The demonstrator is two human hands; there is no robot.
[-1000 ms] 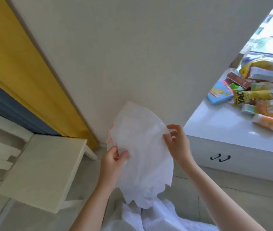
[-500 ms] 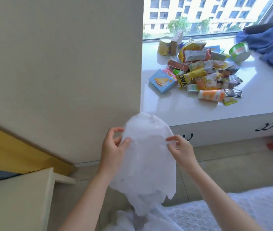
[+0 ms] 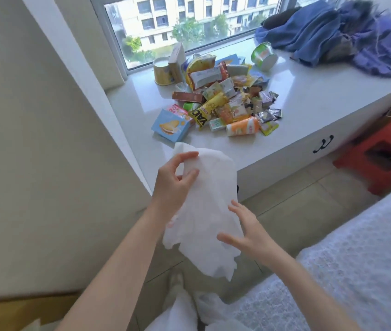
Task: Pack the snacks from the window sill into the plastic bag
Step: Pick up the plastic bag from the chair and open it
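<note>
A white plastic bag (image 3: 210,211) hangs flat in front of me, just below the edge of the window sill (image 3: 309,96). My left hand (image 3: 175,181) pinches the bag's upper left corner between thumb and fingers. My right hand (image 3: 247,231) is spread open against the bag's lower right side and grips nothing. A heap of snacks (image 3: 223,101) lies on the sill beyond the bag: a blue biscuit box (image 3: 171,125), a yellow packet (image 3: 207,111), an orange and white packet (image 3: 242,126) and several small wrappers.
A gold tub (image 3: 162,71) and a green cup (image 3: 263,54) stand near the window. Blue clothes (image 3: 337,32) are piled at the sill's right end. A red stool (image 3: 380,154) stands on the floor at right, a white bed cover (image 3: 356,259) lower right. A wall rises at left.
The view has swung right onto the sill and its snacks. My right hand has let go of the bag's top edge and dropped to its lower side; my left hand keeps its hold.
</note>
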